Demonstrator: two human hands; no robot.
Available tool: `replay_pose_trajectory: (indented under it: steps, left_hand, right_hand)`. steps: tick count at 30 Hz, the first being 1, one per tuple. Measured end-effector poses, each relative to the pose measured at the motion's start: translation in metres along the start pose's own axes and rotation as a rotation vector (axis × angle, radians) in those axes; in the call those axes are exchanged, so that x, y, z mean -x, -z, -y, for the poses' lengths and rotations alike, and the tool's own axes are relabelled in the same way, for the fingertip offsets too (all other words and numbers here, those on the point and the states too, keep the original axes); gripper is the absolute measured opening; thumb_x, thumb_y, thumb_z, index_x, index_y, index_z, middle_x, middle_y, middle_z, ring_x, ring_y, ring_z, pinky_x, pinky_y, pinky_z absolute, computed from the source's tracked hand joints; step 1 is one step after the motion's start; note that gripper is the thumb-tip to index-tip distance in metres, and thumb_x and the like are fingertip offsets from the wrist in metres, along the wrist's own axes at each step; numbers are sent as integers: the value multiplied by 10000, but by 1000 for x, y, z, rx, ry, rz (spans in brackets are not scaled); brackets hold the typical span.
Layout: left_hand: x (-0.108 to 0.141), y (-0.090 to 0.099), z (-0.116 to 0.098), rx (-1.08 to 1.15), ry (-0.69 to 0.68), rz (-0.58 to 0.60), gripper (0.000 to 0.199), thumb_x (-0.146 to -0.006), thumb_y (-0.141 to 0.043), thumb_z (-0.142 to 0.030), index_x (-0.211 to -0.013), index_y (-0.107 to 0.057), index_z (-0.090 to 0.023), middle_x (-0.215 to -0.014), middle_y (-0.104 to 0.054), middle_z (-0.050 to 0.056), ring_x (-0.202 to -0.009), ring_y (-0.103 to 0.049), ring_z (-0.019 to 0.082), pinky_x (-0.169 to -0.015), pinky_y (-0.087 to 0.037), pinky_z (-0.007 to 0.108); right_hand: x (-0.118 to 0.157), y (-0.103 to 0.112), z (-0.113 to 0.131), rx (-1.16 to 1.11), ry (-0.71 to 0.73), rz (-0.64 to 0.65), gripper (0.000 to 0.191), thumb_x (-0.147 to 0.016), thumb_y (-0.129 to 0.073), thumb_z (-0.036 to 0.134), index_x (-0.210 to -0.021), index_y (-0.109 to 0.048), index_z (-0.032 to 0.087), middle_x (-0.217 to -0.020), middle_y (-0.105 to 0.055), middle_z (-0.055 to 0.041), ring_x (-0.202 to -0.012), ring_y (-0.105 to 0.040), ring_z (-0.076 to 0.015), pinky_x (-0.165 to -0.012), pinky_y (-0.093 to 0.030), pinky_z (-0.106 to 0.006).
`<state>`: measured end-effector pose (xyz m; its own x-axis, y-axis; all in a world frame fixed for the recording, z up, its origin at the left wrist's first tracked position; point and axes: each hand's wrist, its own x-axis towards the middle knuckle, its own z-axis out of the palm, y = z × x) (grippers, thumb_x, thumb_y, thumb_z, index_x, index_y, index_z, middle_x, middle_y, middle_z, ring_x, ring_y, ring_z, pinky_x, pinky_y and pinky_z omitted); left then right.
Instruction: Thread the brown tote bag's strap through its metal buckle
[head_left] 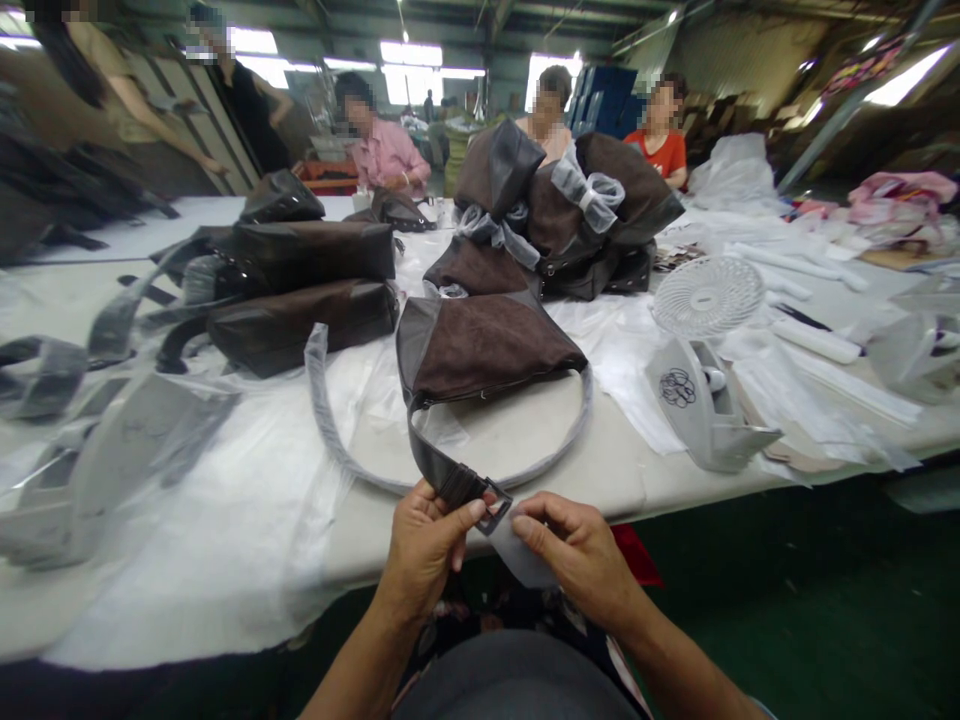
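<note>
A brown bag with dark grey corners (495, 345) lies on the table in front of me. Its dark strap (435, 462) runs toward me and ends in a dark square buckle (495, 506). My left hand (424, 535) pinches the strap beside the buckle, thumb on top. Just right of the buckle, my right hand (574, 545) holds a translucent plastic sheet (525, 560) between thumb and fingers; the sheet hangs below the buckle. A long plastic-wrapped strap (330, 430) curves around the bag on the table.
More brown bags are stacked at the left (300, 325) and back centre (562, 215). A white fan (706, 300), tape dispenser (701, 405) and plastic sleeves (847, 385) lie right. Plastic sheeting (202, 540) hangs over the left front edge. People are beyond the table.
</note>
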<state>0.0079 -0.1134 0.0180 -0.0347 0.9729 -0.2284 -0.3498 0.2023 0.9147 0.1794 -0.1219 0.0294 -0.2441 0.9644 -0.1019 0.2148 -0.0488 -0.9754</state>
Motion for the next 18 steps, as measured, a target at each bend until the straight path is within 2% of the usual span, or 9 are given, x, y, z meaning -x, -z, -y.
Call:
replay_pose_trajectory:
  steps: [7,18]
  left_hand:
    - [1,1,4,43,53,58,289,-685,-729,-258,-871,-566,-108,-803,-712,97,-319,-383,2,-266,-216,108]
    - [2,3,10,4,85,50,312,-668,-743,-265,-873,-580,-96,-780,-708,94,-328,-376,5,-261,-206,112]
  right_hand:
    - [0,3,4,110,98,-21,277,-887,-501,370,-769,-649,167,-727,-589,-17,-682,-533,-145,-628,-394,-240]
    - [1,2,3,214,203,-6,275,-935,-433,323,-844,-643,170,-784,-599,-29,-747,-554,-146,-679,-394,-243]
